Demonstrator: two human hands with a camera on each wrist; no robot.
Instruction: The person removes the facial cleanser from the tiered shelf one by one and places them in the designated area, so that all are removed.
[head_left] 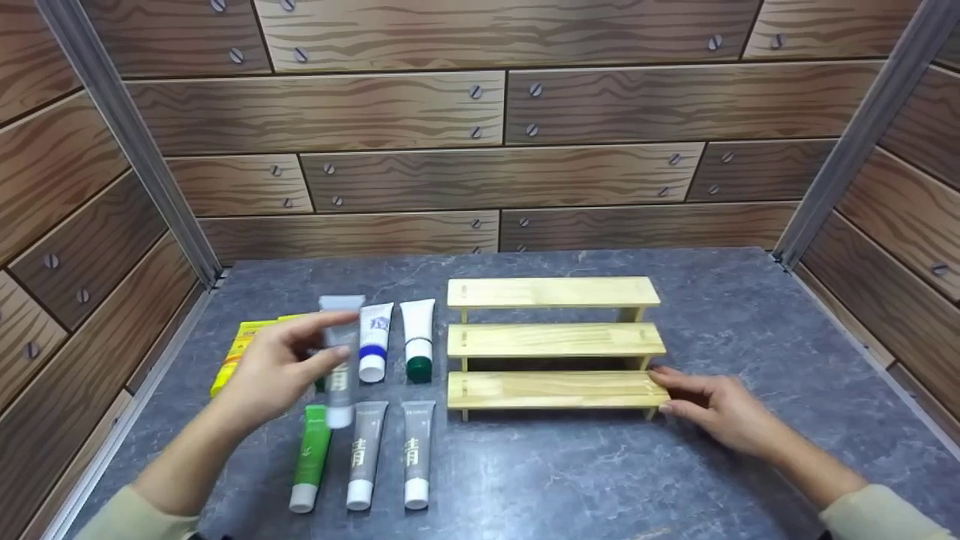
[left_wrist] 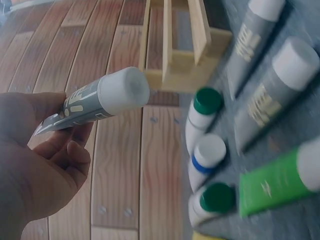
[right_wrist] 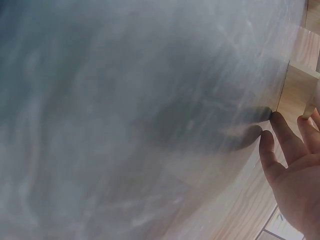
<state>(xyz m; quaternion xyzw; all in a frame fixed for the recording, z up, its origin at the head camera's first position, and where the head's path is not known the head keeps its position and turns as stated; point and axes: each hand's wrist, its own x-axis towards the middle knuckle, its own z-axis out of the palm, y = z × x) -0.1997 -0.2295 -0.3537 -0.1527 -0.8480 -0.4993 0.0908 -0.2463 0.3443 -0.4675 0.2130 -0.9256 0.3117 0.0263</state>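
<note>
My left hand (head_left: 270,367) pinches a grey squeeze tube (head_left: 340,397) with a white cap between thumb and fingers, above the table and cap end down. Two similar grey tubes (head_left: 367,450) lie below it beside a green tube (head_left: 311,454). Behind are a white tube with a blue band (head_left: 375,337) and a white tube with a green cap (head_left: 418,337); the left wrist view shows another green-capped tube (left_wrist: 217,197). My right hand (head_left: 724,412) grips the right end of the lowest step of a three-tier wooden rack (head_left: 555,341), thumb in front.
Yellow packages (head_left: 238,352) lie at the far left, partly behind my left hand. The dark marbled table (head_left: 570,480) is enclosed by wood-patterned walls (head_left: 420,180) with metal corner posts (head_left: 855,127).
</note>
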